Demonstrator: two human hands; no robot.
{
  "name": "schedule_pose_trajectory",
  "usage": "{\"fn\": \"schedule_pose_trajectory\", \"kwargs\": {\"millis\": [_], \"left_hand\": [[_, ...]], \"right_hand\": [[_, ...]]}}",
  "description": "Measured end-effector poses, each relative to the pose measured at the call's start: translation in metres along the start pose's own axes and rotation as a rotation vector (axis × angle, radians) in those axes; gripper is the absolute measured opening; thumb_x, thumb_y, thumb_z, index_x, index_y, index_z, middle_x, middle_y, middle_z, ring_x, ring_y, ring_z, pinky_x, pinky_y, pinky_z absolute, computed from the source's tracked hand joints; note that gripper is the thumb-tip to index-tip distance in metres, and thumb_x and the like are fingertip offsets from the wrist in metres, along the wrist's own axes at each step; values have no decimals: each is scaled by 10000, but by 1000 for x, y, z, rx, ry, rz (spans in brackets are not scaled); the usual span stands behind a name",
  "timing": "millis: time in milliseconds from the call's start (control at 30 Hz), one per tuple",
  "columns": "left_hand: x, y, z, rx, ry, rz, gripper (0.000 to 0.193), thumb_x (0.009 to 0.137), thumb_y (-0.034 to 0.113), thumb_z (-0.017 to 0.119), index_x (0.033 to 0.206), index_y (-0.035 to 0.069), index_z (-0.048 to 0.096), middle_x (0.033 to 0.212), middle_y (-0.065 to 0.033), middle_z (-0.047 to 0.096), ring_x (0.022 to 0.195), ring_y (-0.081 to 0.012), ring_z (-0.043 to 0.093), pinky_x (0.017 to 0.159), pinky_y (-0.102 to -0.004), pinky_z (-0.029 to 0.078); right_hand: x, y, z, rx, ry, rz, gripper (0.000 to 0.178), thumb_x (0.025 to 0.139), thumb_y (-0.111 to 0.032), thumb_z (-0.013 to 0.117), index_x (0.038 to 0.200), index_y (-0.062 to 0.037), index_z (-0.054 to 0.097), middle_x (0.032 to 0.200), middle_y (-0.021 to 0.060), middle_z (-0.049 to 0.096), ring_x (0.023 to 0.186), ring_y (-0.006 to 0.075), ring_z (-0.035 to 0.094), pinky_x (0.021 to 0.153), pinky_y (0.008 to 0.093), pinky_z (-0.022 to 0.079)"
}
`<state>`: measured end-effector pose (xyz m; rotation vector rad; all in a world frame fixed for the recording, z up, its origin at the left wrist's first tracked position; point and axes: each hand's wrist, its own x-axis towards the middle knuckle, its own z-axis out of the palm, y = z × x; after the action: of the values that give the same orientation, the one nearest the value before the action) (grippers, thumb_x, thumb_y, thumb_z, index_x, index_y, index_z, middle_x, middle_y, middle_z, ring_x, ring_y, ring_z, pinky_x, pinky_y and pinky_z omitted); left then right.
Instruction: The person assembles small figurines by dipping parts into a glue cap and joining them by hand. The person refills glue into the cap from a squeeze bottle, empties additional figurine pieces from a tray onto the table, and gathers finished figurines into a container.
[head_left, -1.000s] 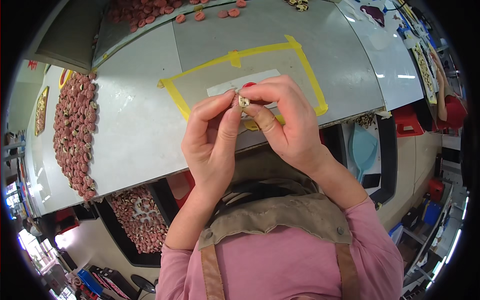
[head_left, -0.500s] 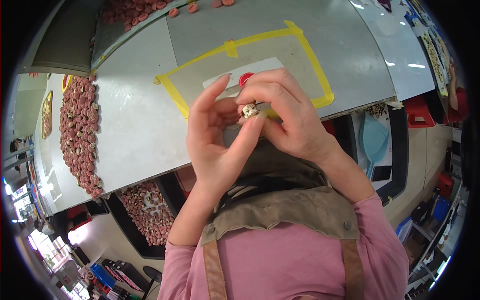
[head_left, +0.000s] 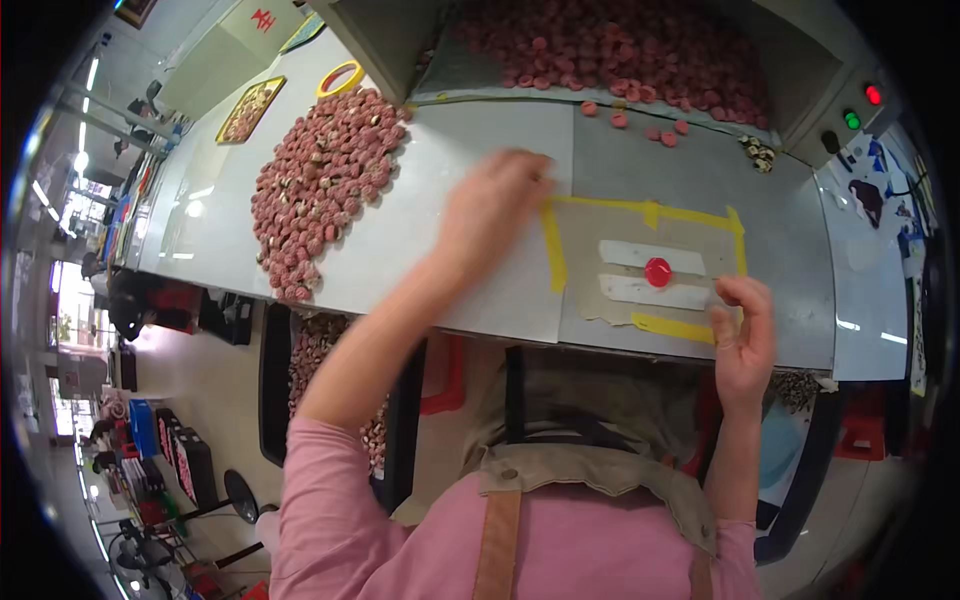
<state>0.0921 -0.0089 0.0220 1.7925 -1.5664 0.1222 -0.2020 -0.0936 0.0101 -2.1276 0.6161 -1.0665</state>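
Observation:
My left hand [head_left: 495,200] reaches forward over the pale table, left of a rectangle of yellow tape [head_left: 555,250]. Motion smears its fingers, so whether they hold anything cannot be made out. At the table's near edge, my right hand [head_left: 748,340] hovers by the taped area's right corner. Its fingers curl loosely, with the thumb apart and nothing visible between them. Inside the tape, a glossy red disc [head_left: 657,271] sits between two white strips [head_left: 652,257], one above the other.
A heap of small pink ridged pieces [head_left: 325,180] covers the table's left part, beside a yellow tape roll [head_left: 340,78]. More reddish pieces [head_left: 620,60] fill a recess at the back. Several dark-and-cream pieces [head_left: 757,154] lie near its right post. A black bin [head_left: 400,430] stands below the edge.
The hands were together around a small cream-and-dark piece and have parted. The left moved forward and left, the right moved right. That piece no longer shows clearly. The view has swung left.

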Motion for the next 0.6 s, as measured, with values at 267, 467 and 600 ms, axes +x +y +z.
{"fn": "schedule_pose_trajectory", "kwargs": {"millis": [267,467,600], "left_hand": [[22,-120,-45,769,41,15,334,846,139,572,1176,91,564,1245,-117,525,1173,-303,458,994,-421,340],[81,-36,41,172,-11,205,348,834,122,615,1174,72,566,1146,-139,560,1058,-335,524,883,-393,430],[97,-22,76,113,-23,151,256,829,114,625,1075,53,593,1036,-127,576,994,-319,528,840,-400,436]], "right_hand": [[21,30,-73,-236,-40,303,217,852,-46,598,1065,-12,572,1000,79,554,895,167,544,782,267,446],[88,63,-56,-363,-122,238,378,851,-98,616,1209,-43,507,1099,123,528,910,226,582,753,325,491],[135,116,-34,-526,66,113,376,849,-121,625,1190,-33,490,1075,168,521,915,286,589,780,382,485]]}}
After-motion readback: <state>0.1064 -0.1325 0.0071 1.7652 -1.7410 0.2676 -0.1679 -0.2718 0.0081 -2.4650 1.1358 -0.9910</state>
